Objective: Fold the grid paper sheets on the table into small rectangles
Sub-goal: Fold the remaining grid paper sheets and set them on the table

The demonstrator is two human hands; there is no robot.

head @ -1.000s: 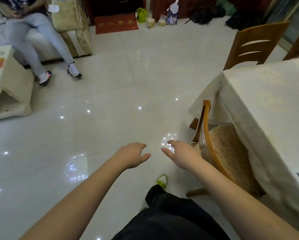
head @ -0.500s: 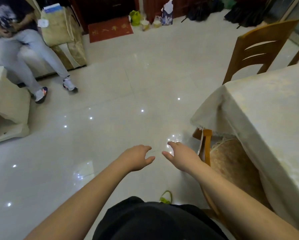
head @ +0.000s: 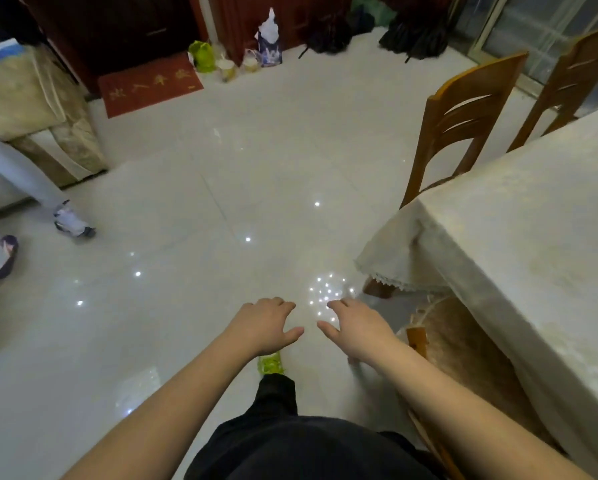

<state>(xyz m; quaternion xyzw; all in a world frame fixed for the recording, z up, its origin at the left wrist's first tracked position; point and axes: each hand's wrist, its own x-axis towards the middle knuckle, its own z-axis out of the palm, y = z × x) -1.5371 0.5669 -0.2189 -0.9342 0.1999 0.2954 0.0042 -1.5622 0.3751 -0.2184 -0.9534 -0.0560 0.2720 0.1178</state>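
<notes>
Both my arms reach out in front of me over the floor. My left hand (head: 264,323) and my right hand (head: 354,329) hover side by side with loosely curled fingers and hold nothing. The table (head: 539,216), covered with a cream cloth, stands to my right. No grid paper shows on the part of it that I can see.
A wooden chair (head: 463,344) with a woven seat is tucked under the table beside my right arm. Two more wooden chairs (head: 463,112) stand at its far side. A seated person's legs (head: 20,188) and a sofa are at the left. Bags and a red mat line the far wall.
My view has swung up and to the right, bringing more of the table and far chairs into sight. Both hands keep the same relaxed pose in front of me.
</notes>
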